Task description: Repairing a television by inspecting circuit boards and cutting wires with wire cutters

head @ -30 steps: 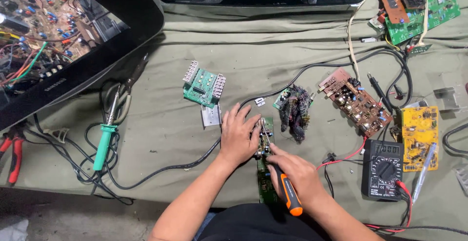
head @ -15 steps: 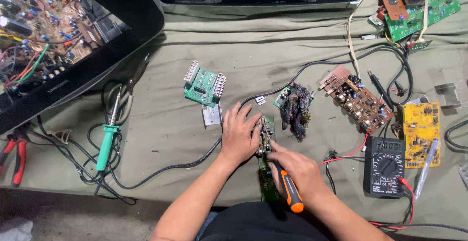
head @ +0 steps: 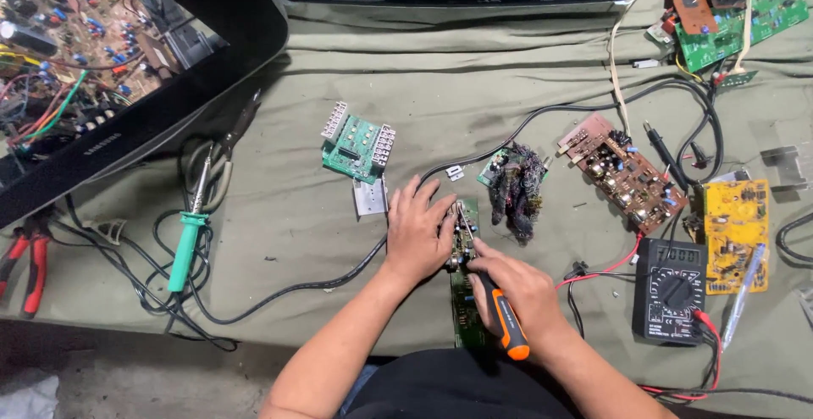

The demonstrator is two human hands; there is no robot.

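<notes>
Circuit board (head: 464,300), lying long and green on the desk (head: 279,216) just before the person, is pinned by left-hand fingers (head: 423,203) while the right hand (head: 512,288) grips an orange-handled screwdriver (head: 500,321), whose tip could slip and gouge components.

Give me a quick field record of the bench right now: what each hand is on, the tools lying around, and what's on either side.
left hand: flat on the long green circuit board, steadying it
right hand: closed on the orange-handled screwdriver, tip down on the same board
left of hands: green soldering iron, red pliers, small green board
right of hands: black meter, yellow board, brown board
behind hands: dark tangled wire bundle
surface: olive cloth
</notes>
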